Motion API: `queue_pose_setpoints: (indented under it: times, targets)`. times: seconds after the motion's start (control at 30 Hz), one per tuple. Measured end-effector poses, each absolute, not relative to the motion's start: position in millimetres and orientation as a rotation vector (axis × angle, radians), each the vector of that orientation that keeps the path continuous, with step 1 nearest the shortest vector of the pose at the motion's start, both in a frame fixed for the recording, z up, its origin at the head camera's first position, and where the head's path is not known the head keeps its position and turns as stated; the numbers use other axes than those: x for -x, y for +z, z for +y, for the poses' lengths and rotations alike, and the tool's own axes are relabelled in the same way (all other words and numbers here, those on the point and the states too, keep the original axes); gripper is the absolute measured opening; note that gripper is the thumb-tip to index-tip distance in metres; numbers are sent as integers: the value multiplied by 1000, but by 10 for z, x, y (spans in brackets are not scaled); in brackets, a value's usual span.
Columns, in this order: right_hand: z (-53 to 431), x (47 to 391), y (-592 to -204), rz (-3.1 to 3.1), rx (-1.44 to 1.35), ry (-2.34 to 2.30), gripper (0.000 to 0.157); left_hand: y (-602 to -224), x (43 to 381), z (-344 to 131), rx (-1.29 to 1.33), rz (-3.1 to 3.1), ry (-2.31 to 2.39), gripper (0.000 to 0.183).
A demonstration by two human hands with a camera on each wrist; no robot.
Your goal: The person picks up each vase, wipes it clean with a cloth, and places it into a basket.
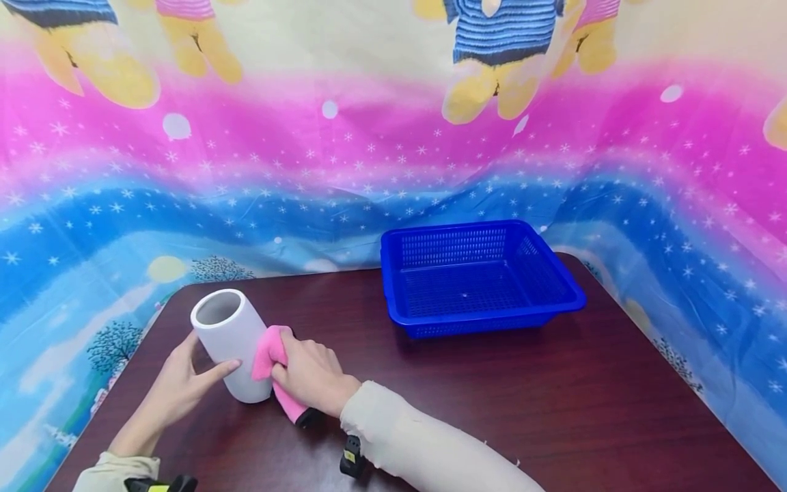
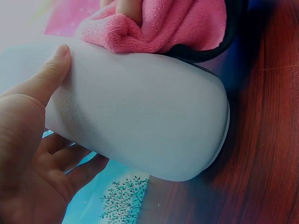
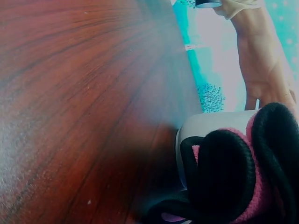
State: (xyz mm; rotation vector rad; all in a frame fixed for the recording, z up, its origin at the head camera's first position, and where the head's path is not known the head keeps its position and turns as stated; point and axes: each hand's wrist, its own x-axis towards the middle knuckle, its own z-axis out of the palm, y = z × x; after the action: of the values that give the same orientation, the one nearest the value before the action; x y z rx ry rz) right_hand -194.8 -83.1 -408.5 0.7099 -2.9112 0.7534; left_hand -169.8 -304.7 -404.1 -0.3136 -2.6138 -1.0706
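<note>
A white vase (image 1: 236, 345) with an open round mouth leans to the left, low over the table on its left side. My left hand (image 1: 174, 389) holds it from the left, the thumb across its front and the other fingers behind. Against the vase's right side lies a pink towel (image 1: 268, 350) with black edging, bunched in the grip of my right hand (image 1: 313, 374). From the left wrist, the vase's smooth wall (image 2: 149, 102) shows below the towel (image 2: 187, 25). In the right wrist view the towel's folds (image 3: 257, 196) cover much of the vase, and the right fingers are hidden.
A blue perforated plastic basket (image 1: 402, 318) stands at the back right of the dark wooden table (image 1: 492, 403). Behind and beside the table hangs a colourful printed cloth (image 1: 369, 157). Black wrist devices (image 1: 352, 456) sit by both sleeves.
</note>
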Motion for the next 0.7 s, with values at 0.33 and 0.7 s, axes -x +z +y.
queue_pose_setpoints:
  times: [0.33,0.7]
  targets:
    - [-789,1942,-4249,-2965,-704,687,25,-4040,1699,-3051,334,-2610,-1102,74]
    - [-776,1985,-4371,-3003,-706,659,20,-4042,1706,-3054,324,-2614,-1089,76]
